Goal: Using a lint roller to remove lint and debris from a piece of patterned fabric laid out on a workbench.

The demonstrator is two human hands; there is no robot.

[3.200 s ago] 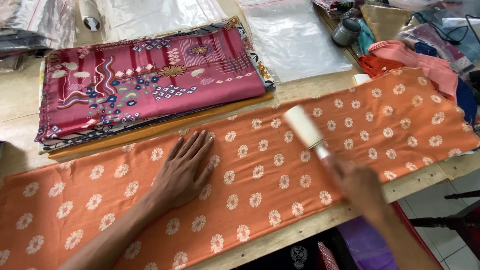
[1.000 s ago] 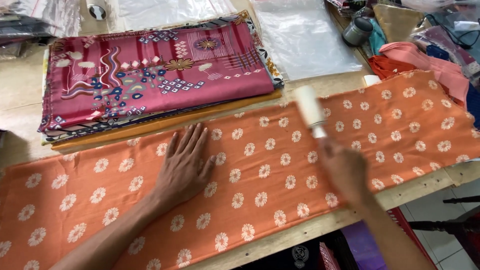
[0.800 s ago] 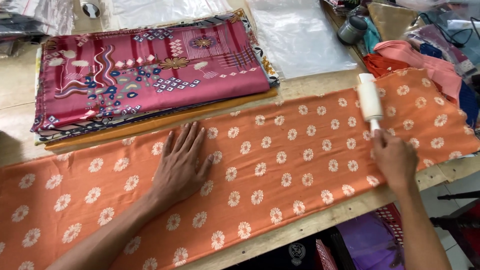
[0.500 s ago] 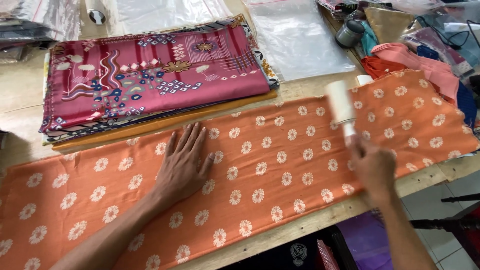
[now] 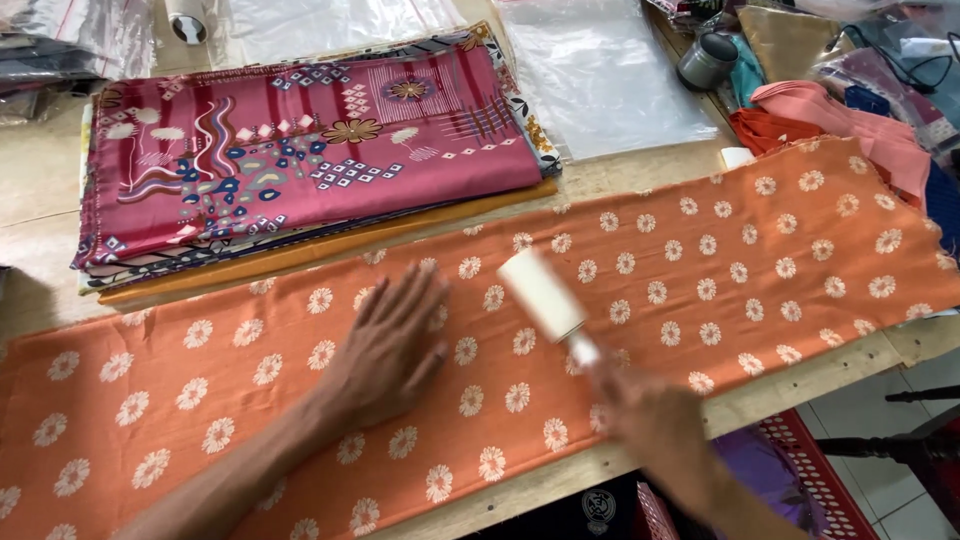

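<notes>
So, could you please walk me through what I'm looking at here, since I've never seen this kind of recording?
There is no machine: the picture comes from a camera worn on a person's head, looking down at their own two bare hands over a work table. A long orange cloth with white flowers is spread across it. The left hand lies flat on the cloth, fingers spread. The right hand, blurred by motion, grips the handle of a white lint roller that rests on the cloth. Behind lies a stack of folded fabrics with a magenta patterned one on top, then clear plastic bags, and more folded cloth at the far right.
</notes>
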